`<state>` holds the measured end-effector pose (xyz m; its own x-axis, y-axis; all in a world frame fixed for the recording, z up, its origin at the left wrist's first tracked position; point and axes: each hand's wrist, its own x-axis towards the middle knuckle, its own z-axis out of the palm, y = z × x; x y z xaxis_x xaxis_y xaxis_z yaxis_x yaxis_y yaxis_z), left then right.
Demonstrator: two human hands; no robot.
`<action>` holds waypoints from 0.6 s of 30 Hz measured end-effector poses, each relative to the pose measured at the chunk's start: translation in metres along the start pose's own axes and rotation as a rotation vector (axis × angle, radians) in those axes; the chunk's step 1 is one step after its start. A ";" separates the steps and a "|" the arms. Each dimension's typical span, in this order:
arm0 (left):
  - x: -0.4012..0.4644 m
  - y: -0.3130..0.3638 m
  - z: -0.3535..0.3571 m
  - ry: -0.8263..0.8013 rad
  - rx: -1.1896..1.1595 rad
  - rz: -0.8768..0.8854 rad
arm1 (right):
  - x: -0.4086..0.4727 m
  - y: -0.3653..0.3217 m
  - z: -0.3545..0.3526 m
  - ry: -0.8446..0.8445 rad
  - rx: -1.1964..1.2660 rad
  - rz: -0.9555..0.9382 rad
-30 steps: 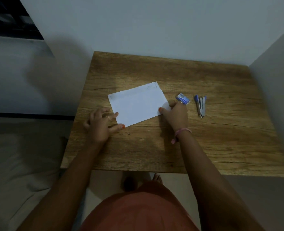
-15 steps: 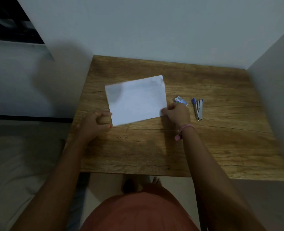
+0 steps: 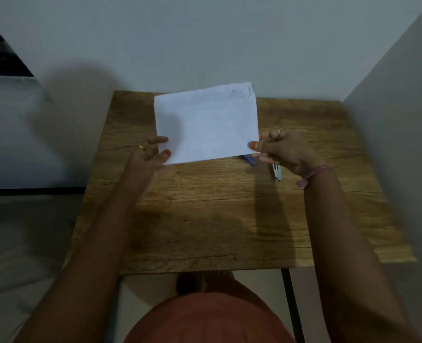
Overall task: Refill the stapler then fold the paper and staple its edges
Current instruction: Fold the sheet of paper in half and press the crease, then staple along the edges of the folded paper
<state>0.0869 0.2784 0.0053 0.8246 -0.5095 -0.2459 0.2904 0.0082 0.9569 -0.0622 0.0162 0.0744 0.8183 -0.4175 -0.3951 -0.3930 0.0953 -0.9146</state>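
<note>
Left hand (image 3: pixel 150 154) pinched on the near-left corner of the paper (image 3: pixel 206 123), thumb on top, fingers beneath. Right hand (image 3: pixel 283 151) pinched likewise on the near-right corner. Hands well apart, one at each end of the near edge.

Paper now lifted off the table (image 3: pixel 205 214) and held up, far edge raised toward the wall; half a second ago lying flat on the wood with only fingertips at its corners. Faint marks near the far-right corner. Looks already doubled over, though not possible to confirm from this angle.

Just under the right hand, a blue object (image 3: pixel 249 159) peeking out below the near-right corner of the sheet, probably the staple box. Slightly right of it, the metal tip of the stapler (image 3: pixel 277 172) showing on the table, the rest hidden behind the hand.

Judged from the lift: sheet being raised for checking or aligning the edges, with stapling not yet begun and the stapler lying untouched within easy reach.
</note>
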 end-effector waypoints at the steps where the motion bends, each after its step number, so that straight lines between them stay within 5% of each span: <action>1: 0.001 0.001 0.002 -0.056 -0.019 -0.020 | 0.001 -0.001 -0.005 0.008 0.001 -0.008; 4: 0.005 0.002 0.016 -0.071 0.059 0.019 | 0.010 0.004 -0.016 0.134 0.112 -0.069; 6: 0.010 0.001 0.025 -0.017 0.074 0.068 | 0.018 0.016 -0.026 0.359 0.130 -0.100; 9: 0.013 -0.001 0.036 0.038 -0.010 0.089 | 0.027 0.044 -0.042 0.660 -0.224 0.003; 12: 0.014 -0.003 0.050 0.048 -0.069 0.107 | 0.029 0.071 -0.041 0.524 -0.577 0.166; 18: 0.017 -0.001 0.079 0.033 -0.073 0.153 | 0.039 0.076 -0.031 0.438 -0.705 0.220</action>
<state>0.0622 0.2023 0.0121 0.8769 -0.4692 -0.1039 0.1934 0.1467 0.9701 -0.0730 -0.0205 -0.0082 0.5139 -0.7806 -0.3558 -0.8117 -0.3081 -0.4962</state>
